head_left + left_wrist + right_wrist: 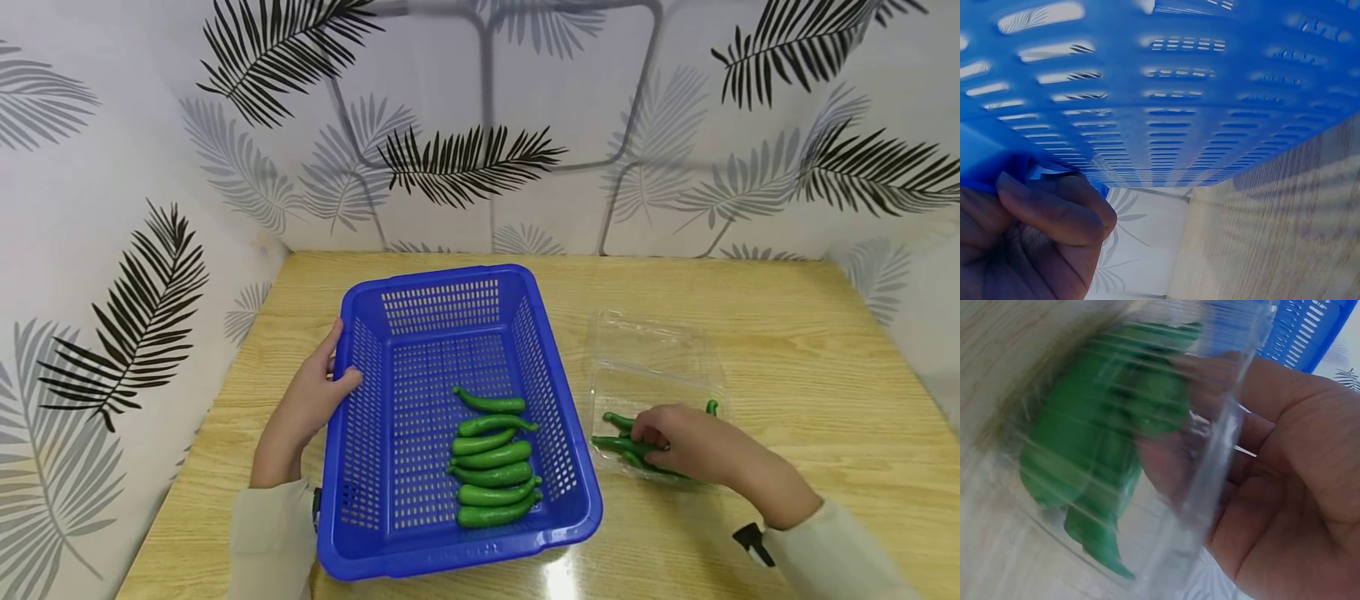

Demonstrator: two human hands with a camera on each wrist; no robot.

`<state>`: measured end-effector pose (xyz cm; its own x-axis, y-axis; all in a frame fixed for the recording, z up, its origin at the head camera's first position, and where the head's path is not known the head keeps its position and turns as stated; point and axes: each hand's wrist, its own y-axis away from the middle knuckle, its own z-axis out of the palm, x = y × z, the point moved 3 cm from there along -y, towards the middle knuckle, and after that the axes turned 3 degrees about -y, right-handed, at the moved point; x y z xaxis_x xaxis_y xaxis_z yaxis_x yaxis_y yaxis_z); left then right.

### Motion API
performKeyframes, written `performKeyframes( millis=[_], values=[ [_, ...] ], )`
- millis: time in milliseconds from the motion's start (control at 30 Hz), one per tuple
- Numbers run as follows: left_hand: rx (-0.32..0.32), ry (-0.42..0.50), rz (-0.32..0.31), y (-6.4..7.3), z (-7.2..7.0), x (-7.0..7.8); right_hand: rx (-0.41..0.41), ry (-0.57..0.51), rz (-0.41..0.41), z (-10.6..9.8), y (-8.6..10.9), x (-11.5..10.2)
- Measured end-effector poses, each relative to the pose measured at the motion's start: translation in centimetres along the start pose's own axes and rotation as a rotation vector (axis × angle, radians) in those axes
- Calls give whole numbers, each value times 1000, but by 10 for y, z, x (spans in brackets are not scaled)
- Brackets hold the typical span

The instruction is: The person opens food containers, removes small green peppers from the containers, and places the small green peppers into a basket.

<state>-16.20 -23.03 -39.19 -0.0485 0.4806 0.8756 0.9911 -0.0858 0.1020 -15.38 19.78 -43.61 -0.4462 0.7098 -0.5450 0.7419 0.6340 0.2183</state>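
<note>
My left hand [309, 398] grips the left rim of a blue plastic basket [551, 375], thumb over the edge. In the left wrist view its curled fingers [1060, 215] are under the rim, beside the slotted wall. Several green chili peppers [491, 475] lie in a column on the right side of the basket floor. My right hand [693, 446] reaches into a clear plastic box [637, 387] and pinches a green chili pepper [1160, 403] among others there. The right wrist view looks through the box wall, so the fingertips are partly blurred.
The box's clear lid [648, 342] lies folded back behind it. A light wooden tabletop [810, 358] carries everything. Leaf-patterned cloth [465, 92] stands along the back and sides. The basket and box stand close side by side.
</note>
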Motion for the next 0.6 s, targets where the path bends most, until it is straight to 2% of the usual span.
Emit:
performKeyframes(
  millis=[233,467,600],
  values=[
    [-4,5,0,0,-1,1,18,-5,3,-14,4,-8],
    [-5,11,-4,1,-1,4,91,41,-8,-37,4,-22],
    [-6,22,-3,0,-1,1,137,54,-19,-51,3,-31]
  ],
)
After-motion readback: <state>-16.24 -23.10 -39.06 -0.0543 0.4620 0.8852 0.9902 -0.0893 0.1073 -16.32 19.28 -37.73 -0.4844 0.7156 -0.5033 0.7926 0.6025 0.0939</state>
